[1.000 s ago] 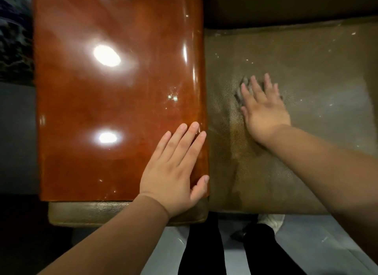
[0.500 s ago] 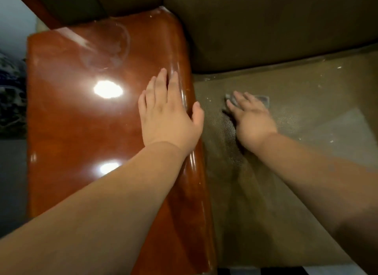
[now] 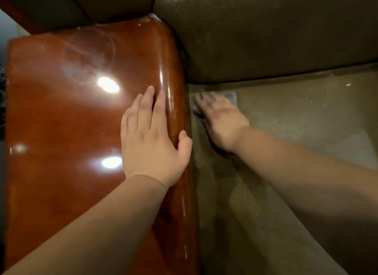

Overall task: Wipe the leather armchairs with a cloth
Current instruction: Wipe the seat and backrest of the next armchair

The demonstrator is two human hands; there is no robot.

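Note:
The armchair's olive-brown leather seat (image 3: 286, 121) fills the right half of the view, under a darker leather backrest (image 3: 266, 35). My right hand (image 3: 223, 119), blurred by motion, presses flat with straight fingers on a small grey cloth (image 3: 231, 95) at the seat's back left corner. Only the cloth's far edge shows past the fingers. My left hand (image 3: 151, 139) rests flat, fingers straight, on the glossy reddish-brown wooden armrest (image 3: 71, 121), with its thumb hanging over the armrest's inner edge.
Pale specks and dust dot the seat leather toward the right. Ceiling lights glare off the armrest, and a hazy smear marks its far part. A dark cushion (image 3: 102, 2) lies beyond the armrest at the top left.
The view tilted up and closer to the backrest. My right hand slid the cloth back and left into the seat's corner. My left hand moved forward along the armrest, then stayed there.

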